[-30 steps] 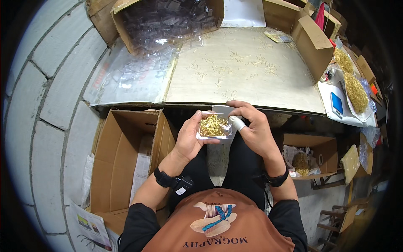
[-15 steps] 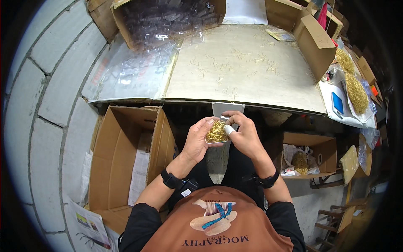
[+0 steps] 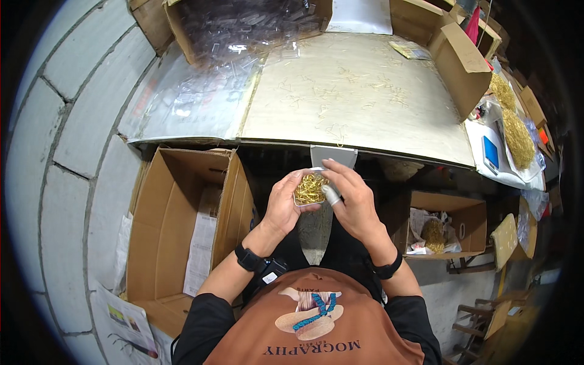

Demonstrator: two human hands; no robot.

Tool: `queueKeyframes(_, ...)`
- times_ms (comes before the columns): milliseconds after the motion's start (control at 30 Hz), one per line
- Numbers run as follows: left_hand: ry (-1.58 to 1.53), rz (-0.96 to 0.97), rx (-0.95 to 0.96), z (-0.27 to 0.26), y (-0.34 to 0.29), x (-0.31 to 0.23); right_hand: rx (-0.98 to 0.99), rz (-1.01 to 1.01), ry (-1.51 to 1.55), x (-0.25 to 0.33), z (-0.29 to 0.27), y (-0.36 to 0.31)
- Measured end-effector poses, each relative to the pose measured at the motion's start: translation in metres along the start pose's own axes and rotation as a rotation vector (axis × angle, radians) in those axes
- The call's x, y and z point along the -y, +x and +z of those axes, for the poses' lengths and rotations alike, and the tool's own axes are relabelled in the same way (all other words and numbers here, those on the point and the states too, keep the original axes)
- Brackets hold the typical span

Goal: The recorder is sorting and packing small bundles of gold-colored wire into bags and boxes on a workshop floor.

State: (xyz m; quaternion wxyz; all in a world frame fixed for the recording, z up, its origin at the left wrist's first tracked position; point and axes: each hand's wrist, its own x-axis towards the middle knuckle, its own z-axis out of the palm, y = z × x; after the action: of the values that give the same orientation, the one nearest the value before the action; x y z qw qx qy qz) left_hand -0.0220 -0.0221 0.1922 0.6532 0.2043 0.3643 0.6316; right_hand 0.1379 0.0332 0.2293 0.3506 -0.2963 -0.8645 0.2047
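Observation:
My left hand [image 3: 283,204] holds a small clear plastic box [image 3: 297,203] in front of my belly, fingers under it and thumb along its side. Small gold-coloured wire pieces [image 3: 309,189], resembling clips or pins, fill the box. At the box's right edge is my right hand [image 3: 354,207], its fingers stretched out and apart. A pale cover wraps the tip of its thumb, which lies close to the wire pieces; whether it touches them I cannot tell. Nothing shows in the right hand's grip.
Ahead stands a worktable [image 3: 292,115] strewn with loose gold wire pieces. A carton of clear plastic boxes [image 3: 243,30] sits at its back left. On the right are a blue-screened scale [image 3: 490,153] and gold heaps [image 3: 518,137]. Cartons [image 3: 161,243] [image 3: 468,216] flank my legs.
My right hand's fingers have straightened and drawn slightly back from the box, uncovering more of the wire pieces. The left hand and box have shifted a little left.

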Motion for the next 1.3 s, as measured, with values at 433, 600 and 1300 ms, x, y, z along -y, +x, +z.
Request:
queueKeyframes(433,0.022,0.065,-0.047,-0.016,-0.001,0.001,0.264,-0.22,-0.255,0.018,0.022,-0.017)
queueKeyframes(600,0.035,0.06,-0.12,-0.015,-0.012,-0.023,0.22,-0.227,-0.09,0.023,0.024,-0.002)
queueKeyframes(1300,-0.066,0.311,-0.262,-0.187,-0.113,-0.142,0.199,-0.431,0.087,0.131,0.087,0.116)
